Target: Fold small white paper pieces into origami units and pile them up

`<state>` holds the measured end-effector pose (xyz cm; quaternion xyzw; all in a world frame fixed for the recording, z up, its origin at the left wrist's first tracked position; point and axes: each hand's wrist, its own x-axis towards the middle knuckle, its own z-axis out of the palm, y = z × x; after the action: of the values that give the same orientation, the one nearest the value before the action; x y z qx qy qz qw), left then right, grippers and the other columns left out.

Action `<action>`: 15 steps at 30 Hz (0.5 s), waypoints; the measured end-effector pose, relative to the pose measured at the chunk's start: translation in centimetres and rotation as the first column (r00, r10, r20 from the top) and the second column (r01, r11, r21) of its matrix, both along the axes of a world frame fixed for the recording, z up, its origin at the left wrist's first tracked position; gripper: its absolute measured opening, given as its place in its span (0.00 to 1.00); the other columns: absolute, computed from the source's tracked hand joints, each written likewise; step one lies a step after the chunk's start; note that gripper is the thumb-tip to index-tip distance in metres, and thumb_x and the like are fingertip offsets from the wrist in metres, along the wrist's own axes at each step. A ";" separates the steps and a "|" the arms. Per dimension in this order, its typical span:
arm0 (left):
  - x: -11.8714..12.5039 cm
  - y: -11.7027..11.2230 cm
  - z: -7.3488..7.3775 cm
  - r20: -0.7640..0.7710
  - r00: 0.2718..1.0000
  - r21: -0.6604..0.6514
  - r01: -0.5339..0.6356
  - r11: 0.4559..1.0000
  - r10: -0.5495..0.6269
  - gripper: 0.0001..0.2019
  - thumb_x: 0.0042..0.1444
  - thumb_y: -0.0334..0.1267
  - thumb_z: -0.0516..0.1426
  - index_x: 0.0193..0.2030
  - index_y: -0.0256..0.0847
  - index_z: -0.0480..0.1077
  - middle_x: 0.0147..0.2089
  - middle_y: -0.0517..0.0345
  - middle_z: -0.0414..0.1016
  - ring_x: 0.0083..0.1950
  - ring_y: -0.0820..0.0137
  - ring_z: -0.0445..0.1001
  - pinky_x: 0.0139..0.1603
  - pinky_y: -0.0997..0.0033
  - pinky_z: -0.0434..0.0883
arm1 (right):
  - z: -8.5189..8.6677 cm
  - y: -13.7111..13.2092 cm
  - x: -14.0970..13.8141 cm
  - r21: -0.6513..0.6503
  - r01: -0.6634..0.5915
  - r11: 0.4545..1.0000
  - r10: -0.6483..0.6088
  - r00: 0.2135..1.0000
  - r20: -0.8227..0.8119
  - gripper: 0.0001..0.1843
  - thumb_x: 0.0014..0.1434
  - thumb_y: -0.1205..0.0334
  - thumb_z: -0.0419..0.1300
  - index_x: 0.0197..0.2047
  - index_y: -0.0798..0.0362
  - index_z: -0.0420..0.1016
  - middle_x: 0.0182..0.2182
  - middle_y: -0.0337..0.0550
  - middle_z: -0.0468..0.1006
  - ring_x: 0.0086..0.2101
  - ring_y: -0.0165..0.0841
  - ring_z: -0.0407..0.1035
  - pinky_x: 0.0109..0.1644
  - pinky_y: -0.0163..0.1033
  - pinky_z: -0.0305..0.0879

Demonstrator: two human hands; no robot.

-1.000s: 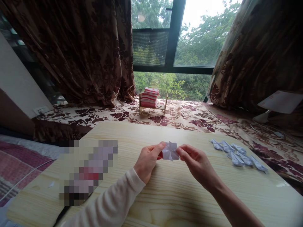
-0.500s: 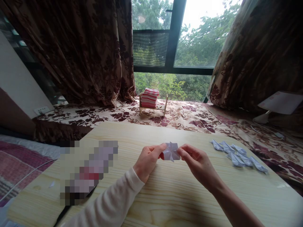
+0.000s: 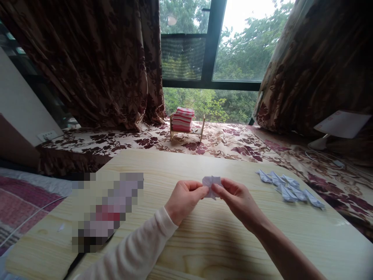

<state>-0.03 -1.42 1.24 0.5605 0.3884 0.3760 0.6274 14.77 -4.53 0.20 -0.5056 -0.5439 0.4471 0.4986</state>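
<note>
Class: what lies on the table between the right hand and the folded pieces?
Nothing: the head view shows bare table top between the right hand, pinching paper, and the folded pieces.

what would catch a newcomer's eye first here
The left hand and right hand pinch a small folded paper between them above the middle of the pale wooden table. A row of paper pieces lies to the right, and red-striped cloths sit stacked by the window.
</note>
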 end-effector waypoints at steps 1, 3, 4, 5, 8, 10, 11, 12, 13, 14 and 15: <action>0.0 0.0 0.1 -0.005 1.000 0.008 -0.011 1.000 0.011 0.11 0.42 0.41 0.59 0.16 0.36 0.68 0.19 0.62 0.63 0.26 0.74 0.58 0.29 0.73 0.55 | 0.0 0.0 0.0 0.001 0.003 1.000 -0.003 1.000 -0.009 0.16 0.51 0.49 0.61 0.32 0.55 0.74 0.26 0.40 0.77 0.31 0.33 0.69 0.35 0.36 0.63; -0.1 0.0 0.1 -0.024 0.999 0.027 -0.039 0.999 0.040 0.12 0.42 0.40 0.58 0.15 0.36 0.66 0.18 0.62 0.63 0.26 0.75 0.58 0.29 0.73 0.55 | -0.1 0.0 0.1 0.001 0.021 1.000 -0.021 1.000 -0.007 0.16 0.51 0.49 0.61 0.31 0.55 0.75 0.26 0.40 0.77 0.30 0.32 0.68 0.33 0.36 0.63; -0.1 0.1 0.1 -0.033 0.998 0.032 -0.049 0.998 0.050 0.12 0.42 0.40 0.58 0.15 0.36 0.66 0.18 0.62 0.63 0.25 0.75 0.58 0.29 0.74 0.55 | -0.2 0.1 0.2 0.000 0.028 1.000 -0.028 1.000 -0.006 0.16 0.51 0.49 0.61 0.31 0.55 0.75 0.26 0.40 0.77 0.29 0.32 0.68 0.33 0.35 0.62; 0.0 0.1 0.0 -0.037 0.998 0.033 -0.052 0.998 0.054 0.12 0.42 0.40 0.58 0.15 0.36 0.66 0.18 0.62 0.63 0.25 0.75 0.58 0.29 0.74 0.55 | -0.2 0.1 0.3 -0.004 0.030 1.000 -0.030 1.000 -0.006 0.16 0.51 0.49 0.61 0.31 0.55 0.75 0.27 0.40 0.77 0.28 0.31 0.67 0.32 0.35 0.62; 0.1 0.1 -0.3 -0.032 0.998 0.020 -0.049 0.999 0.049 0.12 0.42 0.41 0.59 0.16 0.35 0.66 0.19 0.62 0.63 0.25 0.76 0.58 0.28 0.74 0.56 | -0.5 0.2 0.4 -0.015 0.015 1.000 -0.016 1.000 -0.014 0.17 0.51 0.49 0.62 0.33 0.56 0.76 0.27 0.41 0.76 0.28 0.30 0.66 0.32 0.35 0.61; 0.2 0.1 -0.4 -0.032 0.998 0.015 -0.051 0.999 0.052 0.12 0.41 0.40 0.59 0.16 0.35 0.67 0.19 0.62 0.63 0.25 0.76 0.57 0.27 0.75 0.55 | -0.8 0.3 0.4 -0.015 -0.003 1.000 0.003 1.000 -0.016 0.18 0.52 0.49 0.61 0.34 0.57 0.75 0.27 0.41 0.76 0.28 0.30 0.65 0.33 0.35 0.61; 0.2 0.1 -0.5 -0.034 0.998 0.019 -0.054 0.998 0.055 0.11 0.41 0.40 0.59 0.17 0.35 0.67 0.19 0.62 0.63 0.24 0.76 0.57 0.27 0.75 0.55 | -1.0 0.3 0.4 -0.012 -0.006 1.000 0.006 1.000 -0.015 0.18 0.52 0.48 0.61 0.33 0.57 0.75 0.27 0.42 0.76 0.28 0.30 0.65 0.33 0.35 0.61; 0.3 0.0 -0.5 -0.037 0.998 0.028 -0.057 0.998 0.058 0.10 0.41 0.40 0.58 0.18 0.34 0.68 0.19 0.62 0.64 0.24 0.76 0.57 0.27 0.75 0.55 | -1.1 0.3 0.3 -0.006 -0.007 1.000 0.006 1.000 -0.014 0.18 0.52 0.48 0.61 0.32 0.57 0.74 0.27 0.42 0.75 0.28 0.30 0.65 0.33 0.35 0.60; 0.3 0.0 -0.5 -0.040 0.997 0.041 -0.060 0.997 0.062 0.10 0.42 0.39 0.58 0.19 0.34 0.69 0.19 0.61 0.64 0.24 0.76 0.57 0.26 0.74 0.55 | -1.2 0.2 0.2 0.000 -0.006 1.000 0.006 1.000 -0.013 0.18 0.52 0.48 0.61 0.31 0.57 0.73 0.26 0.42 0.75 0.28 0.30 0.65 0.32 0.36 0.60; 0.2 0.0 -0.5 -0.041 0.997 0.054 -0.061 0.997 0.063 0.10 0.42 0.39 0.58 0.20 0.33 0.70 0.20 0.61 0.64 0.24 0.76 0.57 0.27 0.74 0.55 | -1.3 0.2 0.1 0.007 -0.002 1.000 0.002 1.000 -0.013 0.18 0.52 0.48 0.61 0.29 0.57 0.73 0.26 0.42 0.74 0.28 0.30 0.65 0.32 0.36 0.60; 0.2 0.0 -0.5 -0.040 0.997 0.064 -0.060 0.996 0.063 0.09 0.42 0.38 0.57 0.20 0.33 0.71 0.20 0.61 0.65 0.25 0.76 0.58 0.27 0.74 0.56 | -1.3 0.2 0.0 0.013 0.000 1.000 0.000 1.000 -0.013 0.18 0.52 0.48 0.61 0.29 0.57 0.72 0.25 0.42 0.74 0.28 0.31 0.65 0.32 0.36 0.60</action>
<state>0.19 -1.45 0.70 0.5754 0.4067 0.3953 0.5893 14.81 -4.32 -1.09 -0.4996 -0.5433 0.4469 0.5055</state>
